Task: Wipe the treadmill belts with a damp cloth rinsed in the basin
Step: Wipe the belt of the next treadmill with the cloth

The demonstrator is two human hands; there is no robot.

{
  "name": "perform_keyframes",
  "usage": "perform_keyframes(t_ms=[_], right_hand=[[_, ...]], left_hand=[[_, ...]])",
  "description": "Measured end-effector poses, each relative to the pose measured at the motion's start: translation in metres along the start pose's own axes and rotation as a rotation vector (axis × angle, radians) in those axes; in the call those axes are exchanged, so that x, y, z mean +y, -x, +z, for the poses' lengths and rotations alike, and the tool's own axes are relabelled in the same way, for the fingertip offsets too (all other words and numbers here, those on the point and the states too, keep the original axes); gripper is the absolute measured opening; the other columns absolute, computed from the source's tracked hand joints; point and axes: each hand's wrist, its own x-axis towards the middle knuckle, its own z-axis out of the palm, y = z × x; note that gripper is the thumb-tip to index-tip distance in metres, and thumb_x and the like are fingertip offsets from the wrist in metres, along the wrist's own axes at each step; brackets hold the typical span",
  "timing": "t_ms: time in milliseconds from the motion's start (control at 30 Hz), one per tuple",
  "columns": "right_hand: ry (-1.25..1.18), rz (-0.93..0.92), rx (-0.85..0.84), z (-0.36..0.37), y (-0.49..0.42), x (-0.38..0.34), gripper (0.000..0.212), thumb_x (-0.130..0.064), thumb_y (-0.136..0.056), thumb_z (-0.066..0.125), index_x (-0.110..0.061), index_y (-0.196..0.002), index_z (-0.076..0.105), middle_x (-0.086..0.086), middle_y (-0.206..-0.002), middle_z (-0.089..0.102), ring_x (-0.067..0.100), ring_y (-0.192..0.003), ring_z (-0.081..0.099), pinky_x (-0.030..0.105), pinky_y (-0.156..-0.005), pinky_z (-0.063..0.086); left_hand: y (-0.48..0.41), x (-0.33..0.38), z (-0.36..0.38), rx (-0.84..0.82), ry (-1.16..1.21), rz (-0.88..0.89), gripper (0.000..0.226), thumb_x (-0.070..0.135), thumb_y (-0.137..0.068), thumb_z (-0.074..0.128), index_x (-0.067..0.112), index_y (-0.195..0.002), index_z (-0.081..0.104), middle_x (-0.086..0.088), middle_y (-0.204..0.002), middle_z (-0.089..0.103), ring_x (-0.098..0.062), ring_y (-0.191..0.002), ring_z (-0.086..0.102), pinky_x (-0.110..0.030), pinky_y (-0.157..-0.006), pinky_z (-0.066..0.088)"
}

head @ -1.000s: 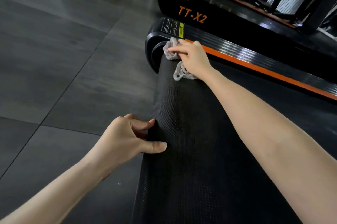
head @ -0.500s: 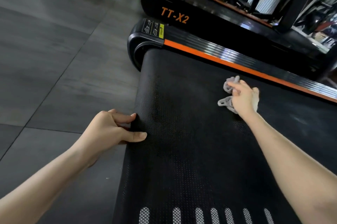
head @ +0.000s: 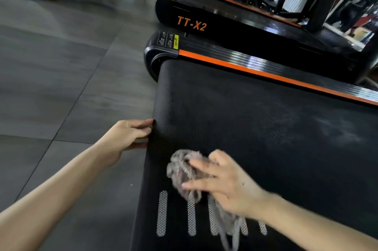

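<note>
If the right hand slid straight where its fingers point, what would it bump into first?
Probably the left edge of the belt, then floor. The right hand points left, pressing the cloth. The left hand holds that edge just beyond, so it might get brushed.

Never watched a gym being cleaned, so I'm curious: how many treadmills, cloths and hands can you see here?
Treadmills: 2, the near treadmill and the TT-X2 treadmill.
Cloths: 1, a grey cloth.
Hands: 2, left hand gripping the belt edge, right hand pressing the cloth.
Total: 5.
</note>
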Motion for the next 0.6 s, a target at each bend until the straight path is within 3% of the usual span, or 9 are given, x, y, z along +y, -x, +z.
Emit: perform_keyframes(t_ms=[67,133,200,233,300,467,533,600], right_hand=[[0.154,0.085,0.022,0.0,-0.021,0.05,0.051,-0.006,-0.081,0.036,-0.033,-0.119,0.06,-0.001,-0.126,0.054,0.016,-0.077,0.034,0.025,-0.07,0.027],[0.208,0.384,0.134,0.002,-0.054,0.096,0.047,-0.016,-0.09,0.031,-0.035,-0.118,0.064,-0.002,-0.119,0.06,0.025,-0.077,0.045,0.029,-0.07,0.03],[0.225,0.666,0.191,0.008,-0.084,0.117,0.044,-0.019,-0.095,0.032,-0.039,-0.116,0.065,-0.006,-0.118,0.06,0.025,-0.085,0.043,0.034,-0.08,0.039],[0.226,0.717,0.196,0.012,-0.095,0.113,0.043,-0.022,-0.095,0.032,-0.041,-0.115,0.064,-0.006,-0.119,0.059,0.022,-0.086,0.038,0.039,-0.083,0.042],[0.191,0.621,0.201,0.022,-0.103,0.081,0.044,-0.028,-0.09,0.029,-0.04,-0.111,0.066,-0.001,-0.122,0.059,0.02,-0.081,0.035,0.046,-0.08,0.045],[-0.069,0.067,0.035,0.022,-0.043,-0.054,0.045,-0.008,-0.077,0.043,-0.028,-0.105,0.073,0.0,-0.126,0.062,0.017,-0.078,0.034,0.036,-0.069,0.043],[-0.099,-0.076,-0.059,0.013,-0.033,-0.064,0.049,-0.005,-0.074,0.043,-0.029,-0.104,0.074,-0.002,-0.126,0.062,0.017,-0.08,0.034,0.037,-0.069,0.045],[-0.06,-0.165,-0.125,0.007,-0.051,-0.042,0.047,-0.005,-0.076,0.043,-0.028,-0.103,0.074,0.0,-0.124,0.063,0.02,-0.079,0.039,0.038,-0.068,0.045]], left_hand=[[0.002,-0.005,-0.001,0.014,0.081,-0.039,0.026,-0.006,-0.091,0.051,0.009,-0.108,0.065,0.001,-0.082,0.072,-0.011,-0.072,0.067,-0.015,-0.062,0.056],[0.007,-0.012,0.001,-0.004,0.142,-0.078,0.033,-0.012,-0.09,0.044,0.012,-0.096,0.065,0.007,-0.069,0.072,-0.006,-0.064,0.068,-0.013,-0.06,0.054],[0.011,-0.018,0.002,-0.001,0.191,-0.122,0.038,-0.015,-0.09,0.038,0.012,-0.091,0.066,0.006,-0.07,0.072,-0.006,-0.064,0.067,-0.013,-0.061,0.055],[0.012,-0.02,0.001,-0.001,0.214,-0.144,0.038,-0.014,-0.09,0.038,0.011,-0.094,0.067,0.003,-0.076,0.072,-0.008,-0.067,0.068,-0.014,-0.062,0.055],[0.013,-0.021,-0.004,-0.009,0.262,-0.19,0.033,-0.008,-0.092,0.04,0.008,-0.104,0.067,-0.004,-0.09,0.071,-0.012,-0.071,0.068,-0.019,-0.061,0.057],[0.012,-0.024,-0.013,-0.075,0.366,-0.29,0.027,0.012,-0.095,0.041,0.012,-0.102,0.067,-0.001,-0.092,0.071,-0.016,-0.077,0.069,-0.027,-0.064,0.055],[0.011,-0.025,-0.017,-0.097,0.42,-0.31,0.029,0.014,-0.094,0.039,0.01,-0.103,0.066,-0.003,-0.097,0.07,-0.021,-0.088,0.065,-0.034,-0.077,0.052],[0.01,-0.027,-0.021,-0.113,0.44,-0.32,0.03,0.017,-0.094,0.038,0.009,-0.099,0.066,-0.004,-0.095,0.069,-0.021,-0.085,0.063,-0.034,-0.075,0.049]])
